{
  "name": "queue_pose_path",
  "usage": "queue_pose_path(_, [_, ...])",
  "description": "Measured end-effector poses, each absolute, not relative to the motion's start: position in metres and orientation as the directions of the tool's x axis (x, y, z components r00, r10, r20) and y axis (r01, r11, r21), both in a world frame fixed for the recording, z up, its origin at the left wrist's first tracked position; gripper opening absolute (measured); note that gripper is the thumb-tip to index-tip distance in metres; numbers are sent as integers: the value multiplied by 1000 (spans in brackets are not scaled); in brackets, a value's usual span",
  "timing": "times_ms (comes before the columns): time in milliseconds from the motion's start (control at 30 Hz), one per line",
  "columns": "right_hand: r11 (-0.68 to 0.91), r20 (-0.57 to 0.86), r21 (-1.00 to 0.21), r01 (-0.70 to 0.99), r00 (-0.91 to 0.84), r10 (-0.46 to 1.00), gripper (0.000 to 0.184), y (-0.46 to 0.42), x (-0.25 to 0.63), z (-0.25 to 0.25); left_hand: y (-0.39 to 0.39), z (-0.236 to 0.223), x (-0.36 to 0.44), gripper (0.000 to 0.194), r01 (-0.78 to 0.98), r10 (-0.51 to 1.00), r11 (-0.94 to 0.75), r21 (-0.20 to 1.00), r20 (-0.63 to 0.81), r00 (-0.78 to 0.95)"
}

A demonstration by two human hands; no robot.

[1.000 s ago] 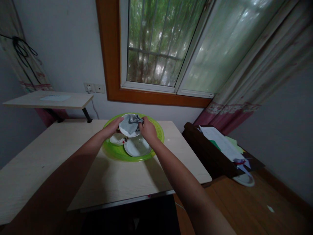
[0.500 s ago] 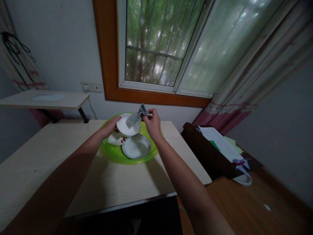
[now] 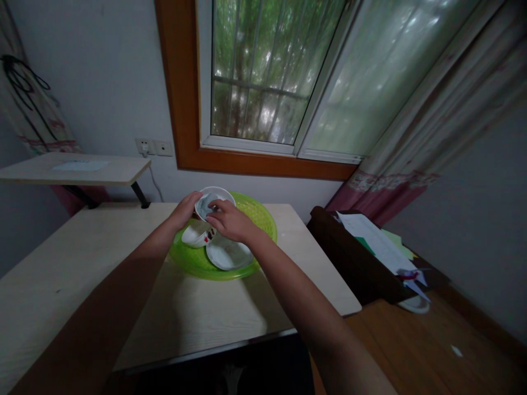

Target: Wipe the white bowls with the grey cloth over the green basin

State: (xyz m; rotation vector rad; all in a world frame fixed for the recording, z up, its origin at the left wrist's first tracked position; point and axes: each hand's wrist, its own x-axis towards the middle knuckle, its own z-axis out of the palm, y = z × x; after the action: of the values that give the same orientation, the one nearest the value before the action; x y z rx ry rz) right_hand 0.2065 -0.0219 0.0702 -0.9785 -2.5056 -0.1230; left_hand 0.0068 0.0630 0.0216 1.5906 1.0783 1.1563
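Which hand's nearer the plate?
Right. The right hand overlaps the plate's far edge in view, reaching into the held bowl; the left hand is farther off, up and left, at that bowl's rim.

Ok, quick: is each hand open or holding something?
Left hand: closed on the upper white bowl.
Right hand: on the grey cloth inside it; grip can't be told.

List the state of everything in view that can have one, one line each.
Upper bowl, tilted, held by the left hand
Gray cloth, bunched inside it, touched by the right hand
Patterned bowl, tilted in the green basket
White plate, lying in the basket, partly hidden
Green basket, resting on the table
Plug, in the socket
Right curtain, drawn aside
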Motion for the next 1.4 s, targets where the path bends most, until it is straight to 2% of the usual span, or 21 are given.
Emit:
queue_pose_path(133, [791,429,-8,612,-712,556,48,-21,200,64,69,18,6,38,93,931,-347,933,331,152])
queue_pose_path(300, [712,506,107,694,-654,563,67,-21,194,54,71,19,5,32,26,903,-401,916,390,182])
queue_pose_path(533, [557,572,106,824,-509,643,85,-31,195,47,53,30,7,35,63,906,-401,914,385,177])
queue_pose_path(667, [506,531,115,855,-483,696,79,-37,195,49,51,28,5,38,104,911,-409,907,399,103])
queue_pose_path(800, [518,507,132,845,-506,698,69,-38,194,49,52,27,4,42,149,905,-425,893,422,55])
queue_pose_path(933, [625,493,148,766,-605,625,60,-37,194,45,52,26,4,43,158,893,-448,880,449,34])
queue_pose_path(1067, [733,504,158,662,-692,517,54,-33,195,39,49,26,6,41,215,882,-471,856,452,133])
queue_pose_path(1167, [741,527,157,653,-690,496,58,-30,196,36,47,28,7,42,222,863,-499,838,456,219])
queue_pose_path(1400, [637,573,156,755,-595,564,75,-33,197,42,46,29,10,50,144,850,-510,848,472,234])
